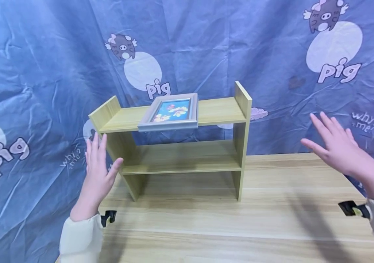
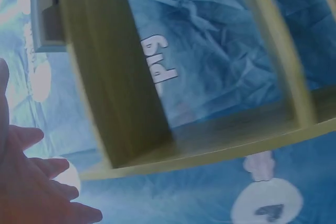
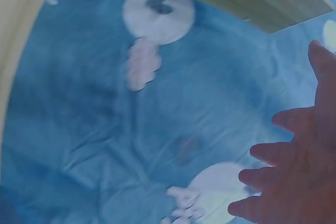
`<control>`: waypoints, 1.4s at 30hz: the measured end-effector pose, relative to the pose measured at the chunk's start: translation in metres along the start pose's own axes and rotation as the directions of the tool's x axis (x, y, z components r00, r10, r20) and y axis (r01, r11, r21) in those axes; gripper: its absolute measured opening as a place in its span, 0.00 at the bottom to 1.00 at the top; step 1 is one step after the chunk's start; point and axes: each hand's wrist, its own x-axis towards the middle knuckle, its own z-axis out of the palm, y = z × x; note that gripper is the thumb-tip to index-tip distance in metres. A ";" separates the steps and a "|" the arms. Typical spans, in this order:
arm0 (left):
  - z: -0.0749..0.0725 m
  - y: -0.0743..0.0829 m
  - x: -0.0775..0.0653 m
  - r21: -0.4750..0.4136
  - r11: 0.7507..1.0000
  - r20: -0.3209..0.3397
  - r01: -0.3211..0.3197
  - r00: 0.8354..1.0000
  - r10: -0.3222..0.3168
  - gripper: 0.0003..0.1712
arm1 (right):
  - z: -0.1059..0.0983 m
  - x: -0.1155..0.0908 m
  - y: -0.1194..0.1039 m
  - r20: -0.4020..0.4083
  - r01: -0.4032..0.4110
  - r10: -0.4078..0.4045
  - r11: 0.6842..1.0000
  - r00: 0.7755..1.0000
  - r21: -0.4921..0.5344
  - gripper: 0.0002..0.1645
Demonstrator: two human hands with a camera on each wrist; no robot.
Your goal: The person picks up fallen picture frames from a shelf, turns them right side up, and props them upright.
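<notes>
A light wooden shelf rack (image 1: 180,170) with two boards and raised side panels stands on the table. On its top board lies a picture frame (image 1: 168,126) with a pale border and a flower picture on blue, its front edge jutting past the board. My left hand (image 1: 96,175) is raised near the rack's left side, fingers straight and thumb spread, holding nothing. Well off to the right of the rack, my right hand (image 1: 336,148) hovers with fingers spread, also without anything in it. The left wrist view shows the frame's corner (image 2: 47,30) beyond the top board (image 2: 113,66).
A blue curtain (image 1: 200,47) printed with pigs and words hangs behind the rack and along the left. The wood-grain table (image 1: 272,215) reaches out in front and to the right. Both wrists wear black straps (image 1: 108,218) at the pale sleeves.
</notes>
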 end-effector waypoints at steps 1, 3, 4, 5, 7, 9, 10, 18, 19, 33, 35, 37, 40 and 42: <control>-0.004 0.002 0.004 -0.002 1.000 -0.003 -0.011 1.000 0.011 0.46 | -0.004 0.006 -0.007 0.001 0.014 -0.014 1.000 1.000 0.020 0.45; -0.010 0.007 0.013 -0.008 1.000 -0.003 -0.030 1.000 0.030 0.46 | -0.012 0.017 -0.021 -0.003 0.040 -0.040 0.998 0.999 0.044 0.44; -0.013 0.010 0.018 -0.014 0.999 0.001 -0.036 0.999 0.037 0.46 | -0.016 0.023 -0.028 -0.001 0.055 -0.055 0.997 0.998 0.054 0.44; -0.016 0.012 0.024 -0.018 0.999 0.006 -0.044 0.999 0.044 0.46 | -0.019 0.028 -0.036 -0.003 0.072 -0.072 0.995 0.997 0.064 0.44; -0.021 0.016 0.035 -0.032 0.997 0.014 -0.066 0.998 0.067 0.46 | -0.025 0.038 -0.051 0.005 0.106 -0.107 0.990 0.994 0.095 0.44; -0.024 0.020 0.048 -0.040 0.995 0.023 -0.089 0.996 0.090 0.46 | -0.030 0.049 -0.069 0.026 0.137 -0.141 0.983 0.990 0.121 0.43; -0.025 0.021 0.055 -0.045 0.994 0.030 -0.099 0.994 0.101 0.47 | -0.032 0.054 -0.078 0.034 0.153 -0.159 0.979 0.987 0.135 0.43; -0.028 0.037 0.104 -0.092 0.990 0.202 -0.106 0.972 0.123 0.46 | -0.037 0.095 -0.152 0.141 0.205 -0.230 0.964 0.963 0.167 0.45; -0.028 0.039 0.109 -0.092 0.990 0.225 -0.105 0.966 0.124 0.46 | -0.035 0.100 -0.159 0.159 0.201 -0.227 0.966 0.961 0.163 0.46; -0.009 0.043 0.151 -0.111 0.993 0.437 0.042 0.899 0.011 0.43 | -0.009 0.141 -0.232 0.259 0.163 -0.162 0.986 0.952 0.019 0.52; -0.005 0.041 0.154 -0.104 0.993 0.445 0.047 0.896 0.004 0.43 | -0.001 0.146 -0.235 0.290 0.147 -0.156 0.988 0.944 0.053 0.52; -0.002 0.038 0.157 -0.097 0.994 0.454 0.055 0.891 -0.005 0.43 | 0.006 0.149 -0.237 0.313 0.127 -0.145 0.989 0.939 0.078 0.52; 0.001 0.035 0.160 -0.079 0.995 0.468 0.064 0.883 -0.019 0.42 | 0.017 0.154 -0.238 0.332 0.118 -0.148 0.987 0.932 0.110 0.52; 0.003 0.034 0.160 -0.064 0.996 0.478 0.063 0.878 -0.025 0.41 | 0.023 0.156 -0.237 0.339 0.120 -0.158 0.984 0.927 0.130 0.51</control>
